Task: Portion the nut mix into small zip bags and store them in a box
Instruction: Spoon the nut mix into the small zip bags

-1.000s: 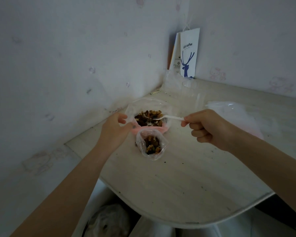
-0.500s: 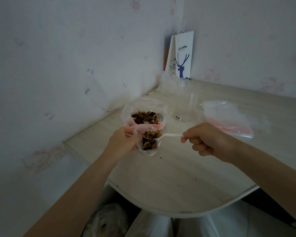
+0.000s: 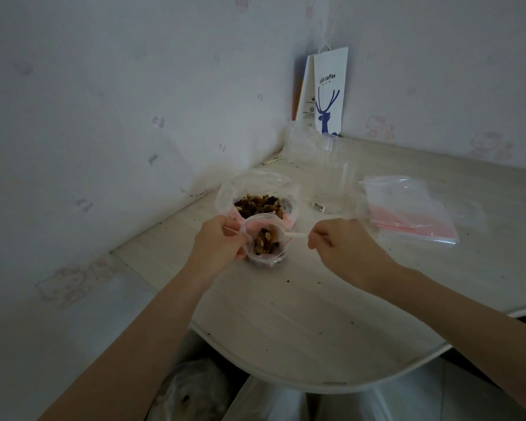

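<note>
A small clear zip bag point(image 3: 263, 243), partly filled with brown nut mix, is being held open at its rim by the curled fingers of the left hand point(image 3: 217, 243). It is standing on the pale wooden tabletop point(image 3: 301, 314), just in front of the large clear plastic bag of nut mix point(image 3: 258, 205). A white plastic spoon point(image 3: 286, 234) is being pinched by its handle in the right hand point(image 3: 340, 244), right of the large bag, with its bowl inside the small bag's mouth. A flat stack of empty clear zip bags with pink strips point(image 3: 407, 208) is lying well to the right of the large bag.
</note>
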